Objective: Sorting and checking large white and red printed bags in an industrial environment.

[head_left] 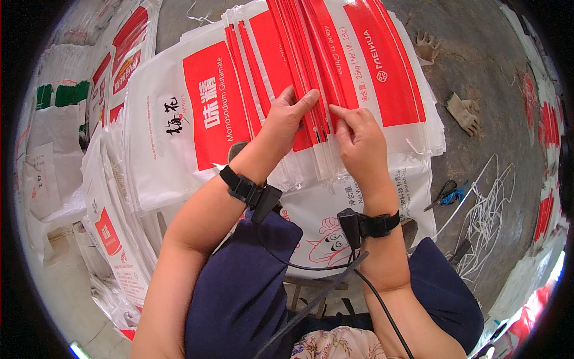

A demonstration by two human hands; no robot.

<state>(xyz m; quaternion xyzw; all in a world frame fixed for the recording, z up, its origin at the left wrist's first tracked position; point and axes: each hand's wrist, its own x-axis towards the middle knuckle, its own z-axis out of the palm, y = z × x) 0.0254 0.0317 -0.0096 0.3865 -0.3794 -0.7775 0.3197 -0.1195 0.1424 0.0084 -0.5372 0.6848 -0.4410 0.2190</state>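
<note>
Grey floor (508, 158) is seen along the right side of the frame, strewn with a tangle of white cord (487, 218), two work gloves (463, 113) and a blue-handled tool (455, 195). Upper centre is taken up by a pile of red-and-white bags (212, 107), its bag edges (248, 66) fanned into narrow strips running down to mid-frame. More stacked bags (113, 239) are seen at lower left.

Left hand (285, 121) is laid on the fanned strips, fingers curled, thumb stretched across; what is gripped beneath is hidden. Right hand (362, 140) is set just beside it, index finger and thumb brought close at a bag edge; whether one layer or several is pinched cannot be told.

Risks, as judged: two thin bags could be taken as one, since edges are packed so tightly. The fan could be collapsed or skewed if left-hand pressure is eased unevenly. Slick film could be slipped off by bare fingertips. Bags could be snagged by the black cable (302, 266) looped between the wrist straps (242, 188) if the arms are swung wide.
</note>
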